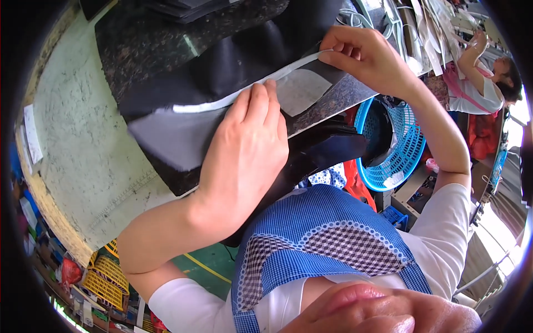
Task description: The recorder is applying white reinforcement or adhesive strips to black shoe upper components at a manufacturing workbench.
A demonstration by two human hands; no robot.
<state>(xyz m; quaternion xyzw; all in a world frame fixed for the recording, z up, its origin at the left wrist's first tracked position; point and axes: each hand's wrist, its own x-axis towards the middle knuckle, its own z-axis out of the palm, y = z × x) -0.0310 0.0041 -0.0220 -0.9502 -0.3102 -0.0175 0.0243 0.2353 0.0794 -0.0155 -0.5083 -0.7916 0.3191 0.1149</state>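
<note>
A narrow white strip (202,106) lies along the edge of a black, leather-like piece (222,69) on a dark speckled slab (139,61). The fingers of my left hand (247,139) are stretched out and rest on the strip near its middle. At its far right end, my right hand (369,58) pinches the strip between thumb and forefinger. Below the strip, a grey backing (166,139) shows to the left of my left hand, and a paler grey patch (302,91) to its right. My left fingers hide part of the strip.
Black pieces (189,8) are stacked at the back of the slab. A blue basket (408,147) stands below its right edge, near glossy black material (327,147). Loose strips (427,33) hang at upper right, near another person (472,83). A worn pale tabletop (72,139) extends left.
</note>
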